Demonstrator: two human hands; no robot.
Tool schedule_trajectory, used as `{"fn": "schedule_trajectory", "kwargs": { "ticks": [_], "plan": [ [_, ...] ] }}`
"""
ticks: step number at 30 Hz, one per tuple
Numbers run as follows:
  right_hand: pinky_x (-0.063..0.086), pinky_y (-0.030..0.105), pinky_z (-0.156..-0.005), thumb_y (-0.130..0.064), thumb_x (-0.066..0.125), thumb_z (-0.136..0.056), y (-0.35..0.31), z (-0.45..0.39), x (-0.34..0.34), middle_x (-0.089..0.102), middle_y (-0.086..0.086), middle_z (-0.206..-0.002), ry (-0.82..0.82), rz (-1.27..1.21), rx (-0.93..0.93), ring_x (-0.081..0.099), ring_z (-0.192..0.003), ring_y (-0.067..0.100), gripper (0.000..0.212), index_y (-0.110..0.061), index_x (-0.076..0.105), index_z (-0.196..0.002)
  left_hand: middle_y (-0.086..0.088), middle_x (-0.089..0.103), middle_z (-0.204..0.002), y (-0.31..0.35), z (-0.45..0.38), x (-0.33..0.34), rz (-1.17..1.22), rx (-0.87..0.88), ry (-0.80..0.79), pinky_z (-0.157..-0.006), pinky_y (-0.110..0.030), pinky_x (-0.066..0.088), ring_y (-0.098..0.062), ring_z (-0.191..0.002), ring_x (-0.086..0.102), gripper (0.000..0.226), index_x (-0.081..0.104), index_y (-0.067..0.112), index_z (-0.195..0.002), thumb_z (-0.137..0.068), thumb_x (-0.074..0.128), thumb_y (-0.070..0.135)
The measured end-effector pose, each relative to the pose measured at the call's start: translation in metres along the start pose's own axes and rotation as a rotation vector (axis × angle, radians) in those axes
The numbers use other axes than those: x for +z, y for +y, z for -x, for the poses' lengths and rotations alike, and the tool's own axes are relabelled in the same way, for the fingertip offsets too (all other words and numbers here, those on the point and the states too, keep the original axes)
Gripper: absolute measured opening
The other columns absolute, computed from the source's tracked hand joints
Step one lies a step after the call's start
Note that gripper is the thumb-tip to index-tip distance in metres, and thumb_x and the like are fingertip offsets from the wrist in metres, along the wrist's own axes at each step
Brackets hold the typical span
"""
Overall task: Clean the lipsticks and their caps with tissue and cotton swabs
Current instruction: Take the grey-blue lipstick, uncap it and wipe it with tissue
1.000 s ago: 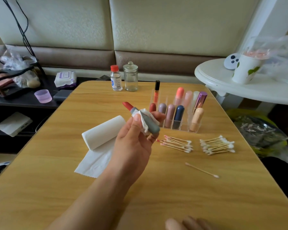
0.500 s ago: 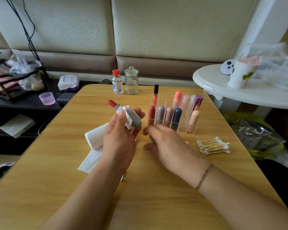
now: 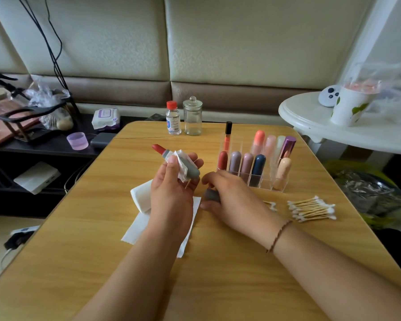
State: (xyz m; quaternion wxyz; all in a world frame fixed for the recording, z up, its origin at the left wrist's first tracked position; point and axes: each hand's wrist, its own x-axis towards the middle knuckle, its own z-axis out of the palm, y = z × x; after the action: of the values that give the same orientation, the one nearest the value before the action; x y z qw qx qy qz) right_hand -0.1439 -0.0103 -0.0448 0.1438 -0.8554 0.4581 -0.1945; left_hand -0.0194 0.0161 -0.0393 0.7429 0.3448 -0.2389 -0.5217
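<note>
Head view: right hand [image 3: 229,200] now grips grey cap [image 3: 211,195].

- My left hand [image 3: 171,188] holds an open red lipstick [image 3: 177,162] with a scrap of tissue [image 3: 181,166] against its grey tube
- My right hand [image 3: 232,200] curls over a grey cap [image 3: 211,195] on the wooden table [image 3: 241,262]
- A clear organizer [image 3: 262,183] of lipsticks stands behind, cotton swabs [image 3: 311,208] to its right
</note>
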Motion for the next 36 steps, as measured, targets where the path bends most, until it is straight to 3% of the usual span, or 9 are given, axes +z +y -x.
{"fn": "schedule_trajectory", "kwargs": {
  "ticks": [3,7,10,17,22,30,36],
  "plan": [
    [0.041,0.023,-0.092,-0.031,0.075,-0.088,0.004,0.003,-0.004,0.056,-0.002,-0.124,-0.004,0.028,-0.004,0.052,-0.115,0.015,0.048,-0.018,0.057,-0.130,-0.004,0.070,-0.102,0.000,0.000,0.000,-0.015,-0.008,0.006,-0.072,-0.023,0.054,-0.014,-0.094,0.069,0.037,0.061,0.003,-0.119,-0.104,0.042,0.031],
    [0.044,0.028,-0.094,-0.024,0.066,-0.095,0.004,0.007,-0.007,0.061,-0.001,-0.117,0.054,0.065,-0.054,0.053,-0.113,0.017,0.027,-0.018,0.063,-0.121,-0.003,0.071,-0.101,0.001,-0.001,0.000,-0.017,0.000,0.018,-0.074,-0.024,0.054,-0.015,-0.094,0.070,0.033,0.062,0.006,-0.115,-0.104,0.042,0.030],
    [0.046,0.028,-0.086,-0.015,0.065,-0.095,0.006,0.003,-0.017,0.060,-0.001,-0.114,0.134,0.001,-0.035,0.056,-0.103,0.016,0.022,-0.016,0.066,-0.117,-0.003,0.071,-0.100,0.002,-0.001,0.000,-0.014,0.006,0.031,-0.077,-0.026,0.053,-0.016,-0.094,0.069,0.031,0.063,0.008,-0.111,-0.104,0.042,0.030],
    [0.045,0.023,-0.084,-0.009,0.064,-0.095,0.011,0.002,-0.017,0.061,-0.003,-0.118,0.080,0.031,-0.017,0.060,-0.108,0.014,0.032,-0.018,0.062,-0.126,-0.001,0.072,-0.098,0.002,-0.001,0.000,-0.009,0.003,0.041,-0.077,-0.027,0.052,-0.016,-0.093,0.069,0.029,0.063,0.010,-0.110,-0.104,0.042,0.029],
    [0.038,0.023,-0.085,-0.028,0.066,-0.095,0.011,0.007,-0.013,0.064,-0.005,-0.116,0.078,0.118,-0.042,0.052,-0.114,0.013,0.029,-0.023,0.063,-0.124,-0.001,0.073,-0.098,0.002,-0.001,-0.001,-0.004,-0.001,0.033,-0.076,-0.026,0.052,-0.015,-0.093,0.070,0.031,0.062,0.008,-0.114,-0.104,0.042,0.029],
    [0.044,0.031,-0.090,-0.035,0.065,-0.095,0.010,0.007,-0.008,0.065,-0.005,-0.114,0.080,0.141,-0.045,0.051,-0.114,0.014,0.032,-0.024,0.063,-0.125,-0.003,0.072,-0.099,0.003,-0.002,-0.002,0.005,-0.003,0.037,-0.075,-0.026,0.052,-0.015,-0.092,0.070,0.030,0.063,0.008,-0.111,-0.104,0.042,0.028],
    [0.041,0.026,-0.094,-0.037,0.067,-0.093,0.014,0.009,-0.005,0.063,-0.006,-0.120,0.117,0.133,-0.078,0.048,-0.118,0.012,0.038,-0.023,0.061,-0.128,-0.003,0.072,-0.098,0.002,-0.001,-0.001,-0.005,-0.007,0.035,-0.078,-0.027,0.052,-0.015,-0.093,0.069,0.029,0.063,0.008,-0.110,-0.104,0.042,0.027]
  ]
}}
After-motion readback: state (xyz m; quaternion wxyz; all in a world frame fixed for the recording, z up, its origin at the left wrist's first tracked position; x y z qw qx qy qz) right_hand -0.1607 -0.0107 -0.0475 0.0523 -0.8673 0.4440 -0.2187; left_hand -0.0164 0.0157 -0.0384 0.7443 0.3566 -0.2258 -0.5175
